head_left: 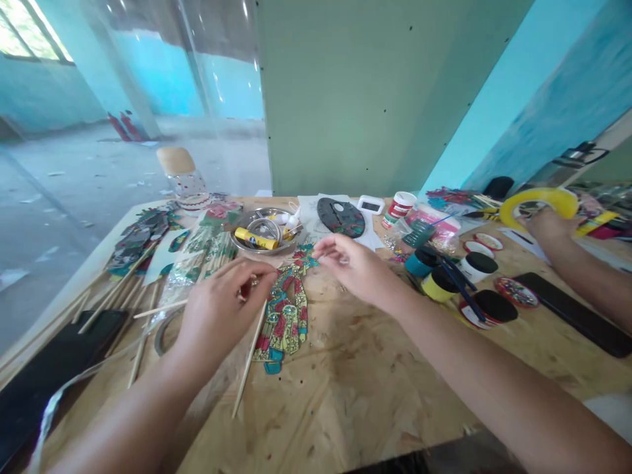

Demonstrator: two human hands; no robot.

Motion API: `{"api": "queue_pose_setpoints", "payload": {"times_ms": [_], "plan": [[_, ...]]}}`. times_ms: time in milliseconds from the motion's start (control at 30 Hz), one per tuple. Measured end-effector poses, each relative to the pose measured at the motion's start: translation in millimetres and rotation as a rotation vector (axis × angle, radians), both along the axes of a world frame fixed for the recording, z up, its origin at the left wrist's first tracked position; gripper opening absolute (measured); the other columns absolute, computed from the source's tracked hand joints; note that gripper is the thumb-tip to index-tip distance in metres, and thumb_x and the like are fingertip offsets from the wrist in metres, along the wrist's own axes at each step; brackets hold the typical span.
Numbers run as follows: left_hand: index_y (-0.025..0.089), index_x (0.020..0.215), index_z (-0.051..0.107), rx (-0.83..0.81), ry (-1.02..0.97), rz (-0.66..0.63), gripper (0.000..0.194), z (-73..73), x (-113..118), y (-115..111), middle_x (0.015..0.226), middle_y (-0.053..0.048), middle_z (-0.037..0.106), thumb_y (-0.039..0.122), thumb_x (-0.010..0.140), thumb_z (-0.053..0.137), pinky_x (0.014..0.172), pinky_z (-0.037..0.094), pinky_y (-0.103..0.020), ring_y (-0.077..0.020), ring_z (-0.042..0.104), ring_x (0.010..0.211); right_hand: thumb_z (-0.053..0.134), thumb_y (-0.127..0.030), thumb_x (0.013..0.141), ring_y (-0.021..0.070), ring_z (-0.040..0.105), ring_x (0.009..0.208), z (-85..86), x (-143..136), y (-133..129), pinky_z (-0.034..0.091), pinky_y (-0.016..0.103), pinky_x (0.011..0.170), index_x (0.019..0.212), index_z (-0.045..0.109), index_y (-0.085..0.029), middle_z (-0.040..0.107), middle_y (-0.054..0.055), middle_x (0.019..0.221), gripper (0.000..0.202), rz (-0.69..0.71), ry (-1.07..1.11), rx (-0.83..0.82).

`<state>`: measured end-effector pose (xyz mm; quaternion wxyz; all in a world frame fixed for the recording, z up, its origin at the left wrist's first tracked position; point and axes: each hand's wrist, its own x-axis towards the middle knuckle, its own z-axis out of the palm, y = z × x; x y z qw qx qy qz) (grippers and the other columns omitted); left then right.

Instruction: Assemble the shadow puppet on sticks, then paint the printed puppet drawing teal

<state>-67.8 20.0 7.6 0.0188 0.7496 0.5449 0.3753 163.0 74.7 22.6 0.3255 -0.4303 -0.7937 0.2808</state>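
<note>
A flat painted puppet figure (287,313), patterned in yellow, red and teal, lies on the wooden table between my hands. A thin wooden stick (249,365) runs along its left side. My left hand (227,296) is closed, thumb and index finger together beside the figure's upper left; whatever they hold is hidden. My right hand (350,266) has its fingers pinched together close to the figure's teal and red top end (303,253). Anything in that pinch is too small to make out.
Behind the figure stand a metal bowl (237,243) with a yellow glue stick (255,237) and a dark oval piece (340,217). Paint jars (439,280) and brushes are on the right. More sticks and painted figures (143,237) lie left. Another person's hand (550,227) is near yellow tape (538,197).
</note>
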Motion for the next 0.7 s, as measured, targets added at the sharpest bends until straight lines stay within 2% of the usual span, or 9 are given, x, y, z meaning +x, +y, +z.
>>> {"api": "queue_pose_setpoints", "payload": {"times_ms": [67, 167, 233, 367, 500, 600, 633, 700], "plan": [[0.025, 0.092, 0.069, -0.059, -0.032, 0.12, 0.021, 0.3, -10, 9, 0.087, 0.001, 0.071, 0.04, 0.091, 0.054, 0.067, 0.043, -0.026, -0.0135, 0.061, 0.073, 0.049, -0.018, 0.093, 0.0206, 0.066, 0.105, 2.9, -1, 32, 0.051, 0.032, 0.086, 0.118, 0.059, -0.02, 0.068, 0.009, 0.121, 0.027, -0.093, -0.324, 0.033], [0.026, 0.094, 0.07, -0.173, -0.032, 0.246, 0.025, -0.2, -24, 22, 0.083, 0.001, 0.071, 0.044, 0.089, 0.053, 0.064, 0.04, -0.028, -0.0154, 0.061, 0.07, 0.056, -0.018, 0.089, 0.028, 0.064, 0.113, -2.1, -10, 68, 0.048, 0.038, 0.09, 0.125, 0.059, -0.019, 0.066, 0.013, 0.128, 0.036, -0.106, -0.504, 0.032], [0.027, 0.095, 0.07, -0.254, 0.027, 0.312, 0.027, -0.7, -32, 29, 0.081, 0.0, 0.071, 0.045, 0.088, 0.051, 0.061, 0.038, -0.029, -0.0174, 0.061, 0.069, 0.064, -0.025, 0.087, 0.0328, 0.063, 0.114, -10.3, -19, 81, 0.048, 0.04, 0.09, 0.129, 0.058, -0.017, 0.065, 0.017, 0.128, 0.044, -0.085, -0.58, 0.026], [0.027, 0.097, 0.069, -0.368, 0.155, 0.373, 0.032, -2.5, -47, 37, 0.084, -0.004, 0.072, 0.046, 0.088, 0.045, 0.062, 0.036, -0.031, -0.0222, 0.063, 0.074, 0.077, -0.043, 0.077, 0.0389, 0.062, 0.114, -30.3, -32, 90, 0.049, 0.043, 0.089, 0.131, 0.058, -0.012, 0.065, 0.023, 0.126, 0.065, -0.029, -0.707, 0.045], [0.025, 0.091, 0.071, -0.441, 0.219, 0.355, 0.033, -5.6, -57, 40, 0.081, -0.007, 0.073, 0.047, 0.084, 0.047, 0.063, 0.037, -0.032, -0.0256, 0.065, 0.076, 0.077, -0.042, 0.077, 0.0383, 0.059, 0.117, -42.5, -33, 94, 0.046, 0.043, 0.094, 0.131, 0.058, -0.011, 0.061, 0.024, 0.127, 0.065, -0.02, -0.735, 0.124], [0.025, 0.087, 0.072, -0.468, 0.236, 0.35, 0.032, -6.5, -61, 41, 0.084, -0.008, 0.075, 0.044, 0.083, 0.046, 0.063, 0.038, -0.032, -0.0255, 0.066, 0.078, 0.08, -0.039, 0.075, 0.04, 0.059, 0.113, -40.8, -30, 94, 0.047, 0.047, 0.092, 0.135, 0.056, -0.008, 0.059, 0.025, 0.124, 0.072, -0.052, -0.716, 0.187], [0.025, 0.088, 0.073, -0.468, 0.236, 0.357, 0.033, -6.3, -63, 42, 0.086, -0.008, 0.075, 0.044, 0.084, 0.045, 0.064, 0.038, -0.032, -0.0256, 0.066, 0.079, 0.079, -0.035, 0.076, 0.04, 0.058, 0.113, -38.6, -30, 92, 0.046, 0.049, 0.093, 0.133, 0.057, -0.008, 0.059, 0.025, 0.124, 0.067, -0.06, -0.702, 0.217], [0.024, 0.092, 0.072, -0.454, 0.228, 0.377, 0.034, -5.4, -65, 42, 0.09, -0.009, 0.075, 0.043, 0.085, 0.044, 0.065, 0.039, -0.032, -0.0258, 0.067, 0.082, 0.07, -0.029, 0.083, 0.0364, 0.058, 0.114, -33.8, -35, 82, 0.044, 0.048, 0.097, 0.123, 0.065, -0.011, 0.06, 0.021, 0.123, 0.044, -0.043, -0.66, 0.284]]}}
